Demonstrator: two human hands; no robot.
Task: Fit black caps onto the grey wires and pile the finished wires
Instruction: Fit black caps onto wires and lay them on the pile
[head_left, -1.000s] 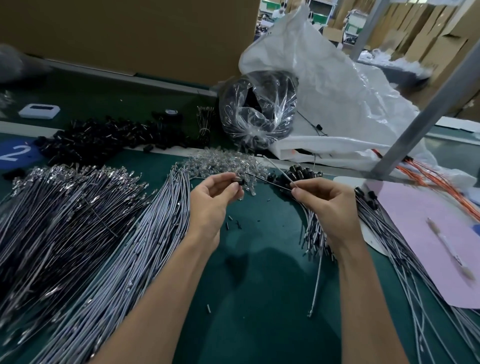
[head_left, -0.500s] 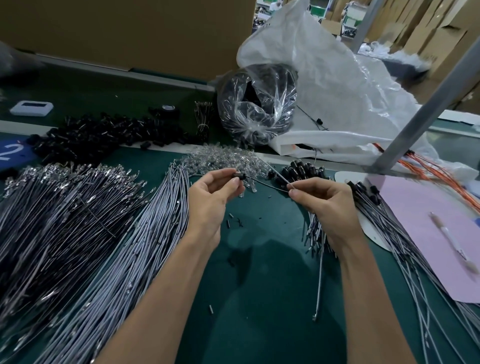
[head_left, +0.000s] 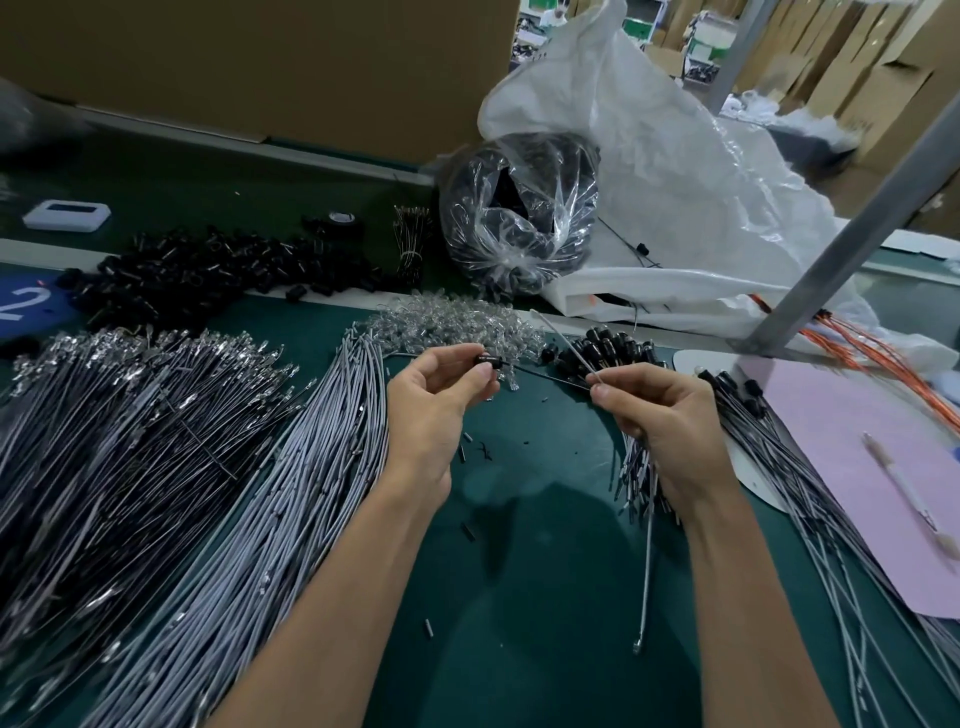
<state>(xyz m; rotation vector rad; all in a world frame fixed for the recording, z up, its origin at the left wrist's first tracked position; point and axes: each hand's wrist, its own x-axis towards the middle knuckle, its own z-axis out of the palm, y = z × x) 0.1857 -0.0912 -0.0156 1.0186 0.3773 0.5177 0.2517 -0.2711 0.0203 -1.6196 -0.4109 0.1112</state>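
Behind the green worktable (head_left: 524, 603) stands a brown cardboard panel (head_left: 260, 67); a grey post (head_left: 857, 223) rises at the worktable's right edge, with stacked cartons (head_left: 883, 78) beyond it.

The bench (head_left: 519, 597) has a matt green covering. The grey wires (head_left: 291, 493) have smooth, dull plastic sleeving, and the metal terminals (head_left: 171, 345) on the heap beside them gleam. The black cap (head_left: 487, 360) looks like glossy plastic. A crinkled clear plastic bag (head_left: 519, 218) glints. The white sack (head_left: 701, 182) is thin, shiny film, the pink sheet (head_left: 857, 467) is matt paper, and the cardboard (head_left: 260, 67) is plain brown.
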